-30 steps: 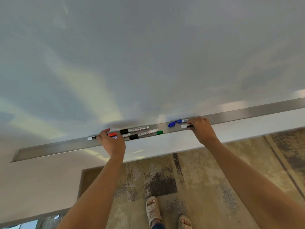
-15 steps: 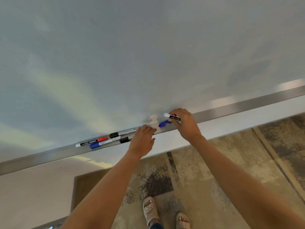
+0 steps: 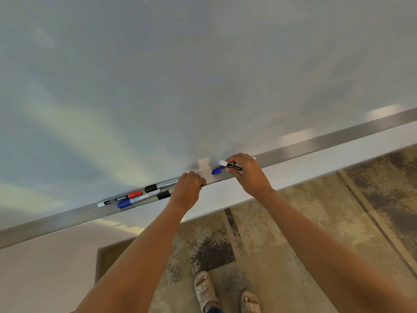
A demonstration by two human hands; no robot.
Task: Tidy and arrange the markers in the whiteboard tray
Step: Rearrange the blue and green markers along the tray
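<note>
A long metal whiteboard tray [image 3: 327, 141] runs from lower left to upper right under the whiteboard [image 3: 203, 75]. In it lie a red-capped marker [image 3: 119, 199], a blue-capped marker [image 3: 137, 199] and two black-capped markers [image 3: 158, 186] [image 3: 164, 195]. My left hand [image 3: 187, 192] rests curled over the right ends of the two black-capped markers, and a green tip peeks out past its fingers. My right hand [image 3: 248, 175] pinches a white-ended marker with a black label [image 3: 229, 164], raised just above the tray. Another blue-capped marker [image 3: 217, 170] lies in the tray under that hand, mostly hidden.
Below the tray is a white wall band [image 3: 304, 163], then a patterned beige and dark carpet [image 3: 293, 222]. My sandalled feet [image 3: 225, 294] stand close to the wall. The tray stretches bare to the far right and far left.
My left hand slid from the left end of the marker group to its right end. My right hand picked the white-ended marker up off the tray, uncovering the blue cap beneath.
</note>
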